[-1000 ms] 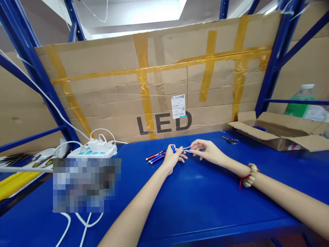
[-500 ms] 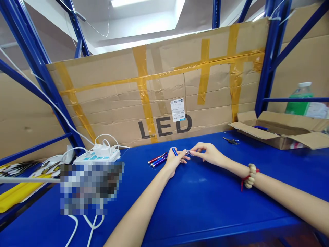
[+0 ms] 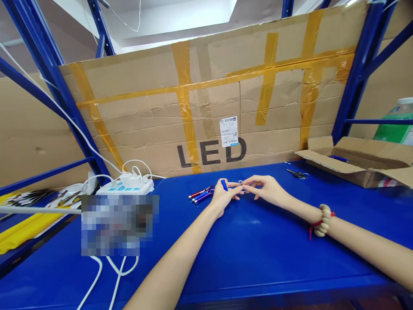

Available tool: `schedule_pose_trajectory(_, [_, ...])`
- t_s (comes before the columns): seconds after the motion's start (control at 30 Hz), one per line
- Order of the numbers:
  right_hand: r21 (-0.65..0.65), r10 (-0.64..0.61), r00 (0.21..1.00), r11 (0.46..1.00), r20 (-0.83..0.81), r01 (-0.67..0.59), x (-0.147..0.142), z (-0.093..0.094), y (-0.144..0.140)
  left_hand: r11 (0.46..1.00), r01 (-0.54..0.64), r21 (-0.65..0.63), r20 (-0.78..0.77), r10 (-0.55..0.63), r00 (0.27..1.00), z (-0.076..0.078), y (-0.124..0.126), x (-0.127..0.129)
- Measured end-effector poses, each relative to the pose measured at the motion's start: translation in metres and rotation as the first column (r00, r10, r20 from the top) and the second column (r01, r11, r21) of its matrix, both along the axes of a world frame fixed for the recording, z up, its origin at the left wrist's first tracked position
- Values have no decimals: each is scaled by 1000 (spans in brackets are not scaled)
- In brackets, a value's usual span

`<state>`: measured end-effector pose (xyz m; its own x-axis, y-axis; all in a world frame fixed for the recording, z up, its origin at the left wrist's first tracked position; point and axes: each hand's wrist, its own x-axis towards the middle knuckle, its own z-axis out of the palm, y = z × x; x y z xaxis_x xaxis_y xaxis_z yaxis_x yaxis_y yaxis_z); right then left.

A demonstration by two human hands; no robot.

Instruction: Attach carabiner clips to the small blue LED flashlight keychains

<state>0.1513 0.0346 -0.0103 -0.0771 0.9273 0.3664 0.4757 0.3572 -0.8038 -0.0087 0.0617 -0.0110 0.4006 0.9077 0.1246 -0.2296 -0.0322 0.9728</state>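
Two hands meet above the far middle of the blue counter [image 3: 251, 254], fingertips nearly touching. The left hand [image 3: 226, 196] is clenched around a small blue penlight [image 3: 224, 185], a slim metallic tube whose upper end pokes out above the curled fingers and tilts a little to the left; the rest of its body is hidden in the fist. The right hand [image 3: 267, 189], with a beaded bracelet [image 3: 324, 219] and a red string at the wrist, pinches a small silvery key ring [image 3: 241, 184] between thumb and forefinger, right at the left hand's fingertips. The ring is tiny and partly covered, so whether it is already joined to the penlight cannot be told.

Just left of the left hand, a few more penlights [image 3: 201, 194] lie side by side on the counter, one red and the others blue or purple, each thin and glossy, pointing toward the hands.

Behind them stands a taped cardboard sheet [image 3: 206, 112] printed with "LED" and bearing a white label. A white power strip [image 3: 127, 186] with plugged cables sits at the left, next to a blurred patch. At the right, a pair of scissors [image 3: 298, 174] lies near an open cardboard box [image 3: 361, 161], with a green bottle [image 3: 398, 127] beyond it.
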Motion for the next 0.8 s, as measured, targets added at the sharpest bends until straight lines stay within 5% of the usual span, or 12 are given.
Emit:
schedule_pose_trajectory(0.43, [-94,20,1000,995,-9,-21,4,-4,3,998,13,63,-107,-7,994,-9,3,4])
schedule_pose_trajectory(0.63, [-174,101,992,978,-76,-113,4,-4,5,994,109,-13,-114,-110,987,-8,5,1])
schedule_pose_trajectory(0.8, [-145,50,990,987,-131,-69,4,-1,4,981,180,-76,-53,-184,981,-4,5,-3])
